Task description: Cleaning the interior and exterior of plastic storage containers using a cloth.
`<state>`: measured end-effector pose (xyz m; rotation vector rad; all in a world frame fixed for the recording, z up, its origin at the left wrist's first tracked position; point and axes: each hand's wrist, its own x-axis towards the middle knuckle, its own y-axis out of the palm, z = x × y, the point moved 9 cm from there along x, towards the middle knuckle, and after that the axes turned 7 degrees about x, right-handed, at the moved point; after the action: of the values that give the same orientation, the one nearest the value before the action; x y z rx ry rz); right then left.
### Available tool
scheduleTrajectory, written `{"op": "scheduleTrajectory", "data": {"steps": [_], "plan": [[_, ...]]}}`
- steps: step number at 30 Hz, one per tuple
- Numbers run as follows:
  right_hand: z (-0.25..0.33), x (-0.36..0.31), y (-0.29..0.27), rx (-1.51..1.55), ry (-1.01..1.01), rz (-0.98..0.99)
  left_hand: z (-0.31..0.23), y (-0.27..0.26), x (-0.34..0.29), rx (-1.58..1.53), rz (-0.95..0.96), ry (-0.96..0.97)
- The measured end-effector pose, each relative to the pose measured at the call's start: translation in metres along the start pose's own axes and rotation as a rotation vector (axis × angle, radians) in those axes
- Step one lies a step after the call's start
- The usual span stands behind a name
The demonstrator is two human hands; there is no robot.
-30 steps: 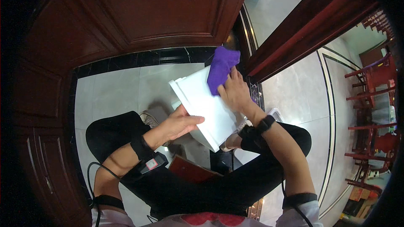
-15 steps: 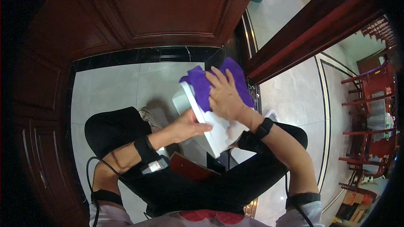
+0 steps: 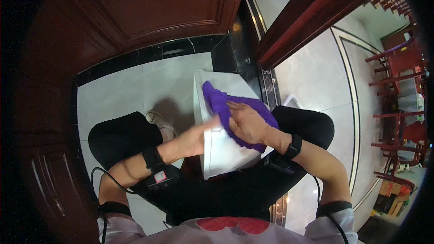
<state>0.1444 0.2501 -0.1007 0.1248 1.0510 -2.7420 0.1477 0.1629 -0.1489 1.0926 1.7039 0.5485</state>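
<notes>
A white box-like piece with flat faces and straight edges is tilted over my lap, between my knees. My left hand grips its left edge; the fingertips are smeared by motion and partly hidden. On its upper face lies a crumpled purple cloth. Pressing into the cloth, my right hand has its fingers bent and partly sunk in the folds. The underside of the white piece is out of sight.
Dark red panelled wood rises ahead and on the left. A dark red door frame stands at right, with wooden chairs beyond it. A small white object lies on the floor by my right knee.
The white piece has turned, bringing a broad flat face up. My right hand and the cloth have moved down toward me. My left hand stays at the left edge.
</notes>
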Motion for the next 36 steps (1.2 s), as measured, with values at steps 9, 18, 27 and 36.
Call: {"op": "scheduleTrajectory", "data": {"steps": [9,18,27,36], "plan": [[0.021,-0.041,0.02,0.286,-0.135,-0.008,-0.004,0.008,0.018,-0.011,-0.002,0.001],[-0.072,-0.025,0.017,0.239,0.234,-0.174,0.014,0.022,-0.005,0.32,-0.005,-0.082],[-0.037,0.004,0.035,-0.326,0.082,0.172,0.038,0.017,-0.028,0.367,0.02,-0.154],[-0.038,0.041,-0.011,-0.207,-0.052,-0.113,0.063,0.031,-0.05,0.661,0.017,-0.078]]}}
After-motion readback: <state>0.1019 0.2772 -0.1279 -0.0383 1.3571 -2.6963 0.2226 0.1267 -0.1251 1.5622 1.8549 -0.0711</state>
